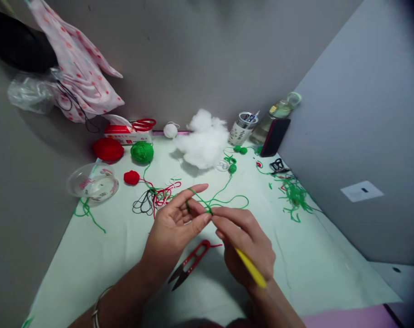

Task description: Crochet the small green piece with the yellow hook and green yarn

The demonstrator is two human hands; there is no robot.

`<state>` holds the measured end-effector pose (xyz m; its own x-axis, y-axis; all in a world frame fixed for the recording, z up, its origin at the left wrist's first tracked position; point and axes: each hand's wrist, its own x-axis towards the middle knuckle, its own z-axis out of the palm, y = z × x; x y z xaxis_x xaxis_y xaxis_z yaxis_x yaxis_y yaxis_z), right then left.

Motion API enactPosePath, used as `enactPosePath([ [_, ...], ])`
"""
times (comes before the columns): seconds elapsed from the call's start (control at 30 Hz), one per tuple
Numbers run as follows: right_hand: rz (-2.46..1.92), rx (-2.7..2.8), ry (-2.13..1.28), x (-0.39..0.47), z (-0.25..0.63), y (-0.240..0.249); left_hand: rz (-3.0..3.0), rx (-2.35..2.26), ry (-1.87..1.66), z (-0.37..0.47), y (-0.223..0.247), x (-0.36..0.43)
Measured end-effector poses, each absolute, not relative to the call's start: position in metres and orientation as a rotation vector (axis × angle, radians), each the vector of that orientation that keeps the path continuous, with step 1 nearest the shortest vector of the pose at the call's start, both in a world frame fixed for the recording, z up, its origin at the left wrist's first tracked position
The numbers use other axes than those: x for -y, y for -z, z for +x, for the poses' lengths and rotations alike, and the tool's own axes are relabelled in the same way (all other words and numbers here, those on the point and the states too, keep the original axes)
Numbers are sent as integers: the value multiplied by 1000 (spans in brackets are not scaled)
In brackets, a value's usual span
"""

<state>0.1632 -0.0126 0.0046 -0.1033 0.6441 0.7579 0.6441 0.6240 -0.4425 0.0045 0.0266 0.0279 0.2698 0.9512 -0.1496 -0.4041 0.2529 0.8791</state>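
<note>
Over the middle of the tabletop (329, 273), the left hand (174, 223) pinches a small piece of green yarn (209, 211) between thumb and fingertip, its index finger stretched out with a strand passing over it and another loop round a neighbouring finger. The right hand (249, 246) is closed like a pen grip round a yellow-handled crochet hook (250, 269), its fingertips meeting the left hand's at the yarn. A strand runs from there toward a small green ball (232, 168) nearer the far edge.

Below and between the hands lie red-handled thread snips (195, 258), blades aimed at the near left corner. Along the far edge, from the far left corner, sit a red yarn ball (108, 149), a green yarn ball (141, 152), a heap of white stuffing (207, 141) and a pen cup (240, 132). A clear plastic bowl (90, 193) stands at the left edge; green yarn scraps (297, 196) lie by the right edge.
</note>
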Motion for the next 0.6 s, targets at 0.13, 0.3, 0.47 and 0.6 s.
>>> enactPosePath([
  [0.13, -1065, 1753, 77, 13, 161, -2, 570, -633, -913, 5, -26, -28],
  [0.3, -931, 1298, -496, 2, 160, -12, 539, -655, -940, 6, -28, -30],
  [0.47, -952, 1379, -537, 0, 155, -11, 719, -701, -973, 10, -26, -25],
  [0.6, -1046, 1527, -256, 7, 152, -1, 664, -733, -1016, 11, -24, -24],
])
